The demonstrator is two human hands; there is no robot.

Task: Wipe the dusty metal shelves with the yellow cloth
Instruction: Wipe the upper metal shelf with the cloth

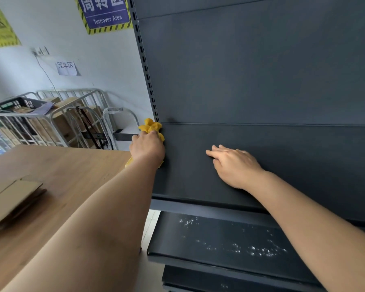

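the left hand (148,148), left of centre in the frame, has its fingers curled round the bunched yellow cloth (151,125) and presses it at the far left end of the upper shelf (282,161), right where the shelf meets the slotted upright (144,66) and the dark back panel (251,70); a tail of cloth shows under the wrist. the right hand (234,165), near the middle of the frame, lies flat on the same shelf well apart from the cloth, fingers loosely straight and holding nothing, seemingly as a brace. the step in hand looks like wiping the left rear corner of this shelf. this shelf shows no obvious dust, while the lower shelf (219,239), at the bottom centre, carries scattered pale specks that are probably dust, so most of the job appears to remain. the next move likely calls for dragging the cloth rightward along the shelf with steady pressure, lifting the bracing hand out of the path, then dropping to the speckled shelf below. at lower left a wooden desk (61,165) carries flattened cardboard (11,197).
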